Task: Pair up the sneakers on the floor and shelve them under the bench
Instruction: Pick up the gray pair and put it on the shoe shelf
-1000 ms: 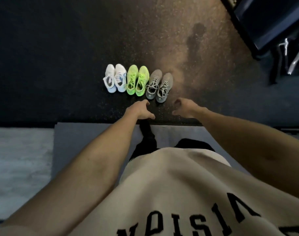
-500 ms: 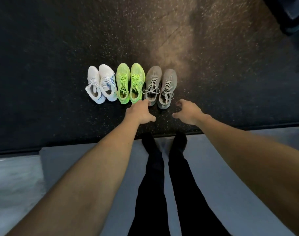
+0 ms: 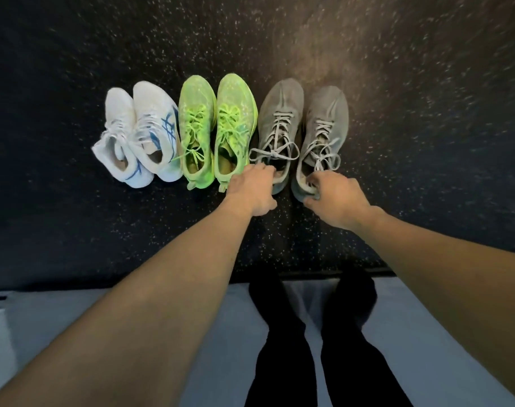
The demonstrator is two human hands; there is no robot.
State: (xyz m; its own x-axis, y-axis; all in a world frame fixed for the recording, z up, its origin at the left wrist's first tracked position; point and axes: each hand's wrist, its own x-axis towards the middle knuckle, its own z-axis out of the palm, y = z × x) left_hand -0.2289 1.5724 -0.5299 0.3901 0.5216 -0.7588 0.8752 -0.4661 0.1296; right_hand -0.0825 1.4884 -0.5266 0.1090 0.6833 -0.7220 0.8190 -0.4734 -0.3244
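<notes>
In the head view, six sneakers are already standing sorted on the dark speckled floor (image 3: 397, 142) as a white-and-blue pair (image 3: 139, 133), a neon green pair (image 3: 218, 124) and a grey pair (image 3: 303, 133), side by side with heels toward the person. The left hand (image 3: 252, 189) is curling over the heel collar of the left grey sneaker (image 3: 279, 124) and the right hand (image 3: 337, 198) is gripping the heel of the right grey sneaker (image 3: 324, 127), both shoes seemingly resting on the floor. Pairing looks finished, while shelving is only beginning: no bench is showing here, and all three pairs are waiting to be carried.
</notes>
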